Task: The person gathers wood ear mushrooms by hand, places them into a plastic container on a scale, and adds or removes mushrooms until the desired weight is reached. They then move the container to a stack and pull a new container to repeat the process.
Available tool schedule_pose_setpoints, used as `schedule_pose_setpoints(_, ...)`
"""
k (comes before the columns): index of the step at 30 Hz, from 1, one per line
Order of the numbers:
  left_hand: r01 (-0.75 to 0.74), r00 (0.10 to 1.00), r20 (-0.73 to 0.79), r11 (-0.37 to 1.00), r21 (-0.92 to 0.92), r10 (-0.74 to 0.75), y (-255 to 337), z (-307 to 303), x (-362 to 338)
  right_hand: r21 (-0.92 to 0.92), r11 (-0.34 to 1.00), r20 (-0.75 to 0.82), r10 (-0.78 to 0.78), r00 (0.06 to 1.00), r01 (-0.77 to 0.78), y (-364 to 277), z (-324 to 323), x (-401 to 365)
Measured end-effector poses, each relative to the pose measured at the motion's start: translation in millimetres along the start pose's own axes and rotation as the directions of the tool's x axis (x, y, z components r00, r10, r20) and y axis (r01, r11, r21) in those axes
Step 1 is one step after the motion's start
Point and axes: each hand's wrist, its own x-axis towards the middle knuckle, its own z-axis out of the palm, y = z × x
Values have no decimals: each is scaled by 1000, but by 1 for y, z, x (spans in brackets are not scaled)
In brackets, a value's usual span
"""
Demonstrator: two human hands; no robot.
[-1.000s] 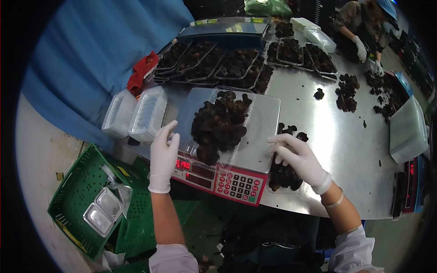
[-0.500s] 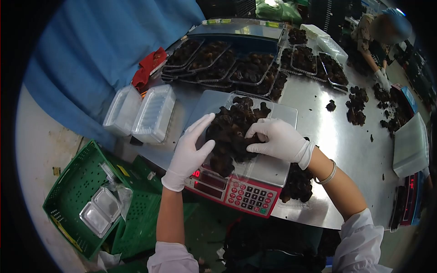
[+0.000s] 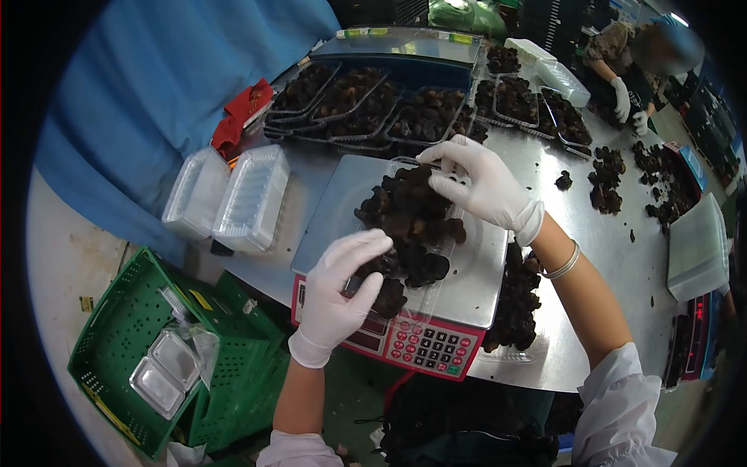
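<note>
A heap of dark wood ear mushrooms [image 3: 412, 210] lies in a clear plastic tray [image 3: 436, 292] on the metal plate of a red weighing scale [image 3: 475, 272]. At the heap's near left end is my gloved left hand [image 3: 338, 292], its thumb and fingers apart and curved around the mushrooms there. My gloved right hand [image 3: 486, 183] is at the far right end of the heap. Its thumb and fingers are bent with a gap between them, and I see nothing held. The scale's keypad [image 3: 432, 346] faces me; my left hand and wrist partly cover the display.
Filled trays [image 3: 350, 101] crowd the table's back. Empty clear trays [image 3: 253, 198] are stacked at left, above a green crate [image 3: 117, 311]. More mushrooms [image 3: 517, 303] lie right of the scale. Across the table, a co-worker's gloved hand [image 3: 621, 100] hangs near loose mushrooms [image 3: 607, 179].
My right hand has moved up and away from the heap's middle, its fingers parting. My left hand has come down toward the near end. The co-worker's hands have drawn back from the loose mushrooms.
</note>
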Motion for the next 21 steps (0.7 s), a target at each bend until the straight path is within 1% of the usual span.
schedule_pose_setpoints(1,-18,998,-65,999,-35,16,-2,0,2,-62,993,-115,-102,988,95,9,9,3)
schedule_pose_setpoints(2,-75,991,-108,997,13,76,-8,-2,4,-135,974,-223,-208,952,181,15,18,5)
schedule_pose_setpoints(3,-7,988,-153,999,34,12,-11,-1,10,-110,983,-189,-169,967,150,14,26,6)
schedule_pose_setpoints(4,61,979,-198,997,53,-49,-15,1,16,-110,983,-188,-167,968,148,17,36,5)
schedule_pose_setpoints(5,186,971,-160,982,24,-180,-23,4,19,-44,987,-184,-163,969,158,21,49,2)
schedule_pose_setpoints(6,186,970,-161,982,25,-180,-32,7,22,22,985,-179,-162,970,169,13,55,1)
schedule_pose_setpoints(7,179,984,-44,975,131,-175,-41,10,25,95,981,-82,-162,983,169,5,57,-7)
schedule_pose_setpoints(8,159,981,75,959,235,-181,-42,10,29,-66,965,-19,-254,967,252,-5,55,-8)
schedule_pose_setpoints(9,103,976,169,972,210,-140,-38,11,28,-127,954,-7,-276,961,273,-4,53,-6)
schedule_pose_setpoints(10,94,977,167,973,211,-131,-32,13,27,-185,940,4,-292,956,288,-1,51,-5)
schedule_pose_setpoints(12,97,972,199,983,155,-127,-31,10,30,-355,928,-84,-153,985,114,12,46,3)
schedule_pose_setpoints(13,93,972,200,984,150,-123,-32,10,30,-322,946,-13,-50,999,43,16,42,1)
schedule_pose_setpoints(14,26,986,154,968,248,-66,-34,10,31,-328,944,-14,-49,999,42,17,44,-1)
schedule_pose_setpoints(15,-30,993,115,938,345,-11,-36,11,30,-264,952,5,-162,987,158,17,50,-5)
schedule_pose_setpoints(16,-25,993,119,940,340,-17,-36,11,30,-191,944,16,-270,963,268,17,56,-9)
schedule_pose_setpoints(17,28,983,172,985,169,-58,-35,10,30,-173,952,43,-249,968,253,21,53,-6)
schedule_pose_setpoints(18,92,970,226,996,-3,-89,-35,10,31,-105,982,55,-152,987,157,22,49,-4)
schedule_pose_setpoints(20,105,969,226,995,0,-102,-37,6,34,-27,993,35,-113,993,114,22,44,-3)
schedule_pose_setpoints(21,156,969,210,981,-113,-130,-38,3,34,-28,993,35,-111,993,112,20,38,-2)
